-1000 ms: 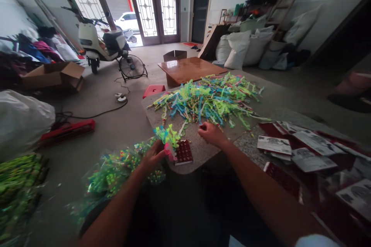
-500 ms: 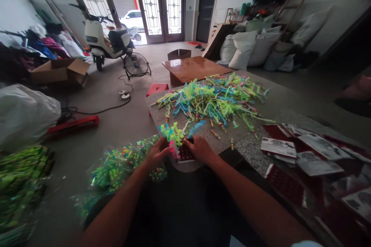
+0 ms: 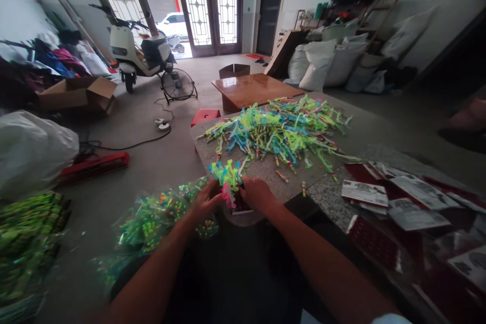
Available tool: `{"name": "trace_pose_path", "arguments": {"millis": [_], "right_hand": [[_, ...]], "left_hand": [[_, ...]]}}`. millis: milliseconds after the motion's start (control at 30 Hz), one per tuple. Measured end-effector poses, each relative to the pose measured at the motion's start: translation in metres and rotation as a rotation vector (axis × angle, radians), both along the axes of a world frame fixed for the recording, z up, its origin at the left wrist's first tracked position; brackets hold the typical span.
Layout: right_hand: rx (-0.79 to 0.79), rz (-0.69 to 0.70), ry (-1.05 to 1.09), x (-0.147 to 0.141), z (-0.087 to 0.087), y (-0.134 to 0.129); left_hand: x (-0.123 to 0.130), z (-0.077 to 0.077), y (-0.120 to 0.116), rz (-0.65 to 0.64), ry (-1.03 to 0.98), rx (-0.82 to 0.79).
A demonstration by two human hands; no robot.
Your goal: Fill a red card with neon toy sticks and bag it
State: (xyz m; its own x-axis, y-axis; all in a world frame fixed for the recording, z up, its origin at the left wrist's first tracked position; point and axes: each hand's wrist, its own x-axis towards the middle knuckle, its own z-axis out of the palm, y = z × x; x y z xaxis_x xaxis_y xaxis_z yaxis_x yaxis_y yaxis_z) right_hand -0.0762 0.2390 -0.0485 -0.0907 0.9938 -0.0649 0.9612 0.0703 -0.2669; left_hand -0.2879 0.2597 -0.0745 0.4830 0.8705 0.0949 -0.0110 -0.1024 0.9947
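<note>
Between my hands stands a dark red dotted packet [image 3: 241, 205] at the near edge of the table. Lime, blue and pink plastic-tailed sticks [image 3: 229, 174] poke out of its top. My left hand [image 3: 206, 201] is closed about the packet's left side, fingers partly behind it. My right hand [image 3: 258, 195] grips at the upper right of the packet, its fingertips hidden by the packet and the tails. Beyond them lies a big heap of striped sticks with coloured tails [image 3: 277, 129].
Flat dark red packets with white labels [image 3: 364, 193] are strewn at the right. A lone stick [image 3: 304, 189] is near them. Clear bags of green items [image 3: 152, 223] lie at the left, with a red stool [image 3: 205, 117] beyond and a wooden table [image 3: 258, 88] farther back.
My right hand has moved slightly left, in to the packet. The blue tail that stuck out above its fingers no longer shows there. My left hand stays in place.
</note>
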Motion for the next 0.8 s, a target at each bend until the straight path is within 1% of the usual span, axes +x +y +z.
{"name": "trace_pose_path", "arguments": {"millis": [233, 333, 433, 500, 533, 567, 633, 700, 767, 800], "right_hand": [[0.006, -0.03, -0.001, -0.004, -0.002, -0.001], [0.003, -0.004, -0.003, -0.003, -0.007, -0.002], [-0.024, 0.068, 0.033, 0.006, -0.008, -0.001], [-0.026, 0.081, 0.098, 0.021, -0.005, 0.003], [-0.007, 0.034, 0.121, 0.031, -0.002, 0.008], [0.022, -0.052, 0.129, 0.043, 0.001, 0.014], [0.096, -0.321, 0.077, 0.069, 0.006, 0.031], [0.099, -0.498, 0.014, 0.093, 0.006, 0.05], [0.04, -0.549, -0.021, 0.111, 0.002, 0.068], [0.013, -0.541, -0.03, 0.118, -0.001, 0.075]], "left_hand": [[0.0, -0.007, 0.003, -0.007, -0.019, 0.03], [0.001, -0.007, 0.003, -0.017, -0.037, 0.022], [0.0, -0.007, 0.003, 0.005, -0.019, 0.021], [-0.001, -0.006, 0.002, 0.027, 0.006, 0.032], [-0.002, -0.006, 0.001, 0.031, 0.015, 0.038], [-0.002, -0.005, 0.001, 0.032, 0.021, 0.043], [-0.002, -0.004, 0.0, 0.024, 0.019, 0.046], [-0.002, -0.002, 0.0, 0.019, 0.015, 0.039], [-0.002, -0.002, 0.0, 0.02, 0.01, 0.031], [-0.002, -0.002, 0.0, 0.018, 0.007, 0.027]]}}
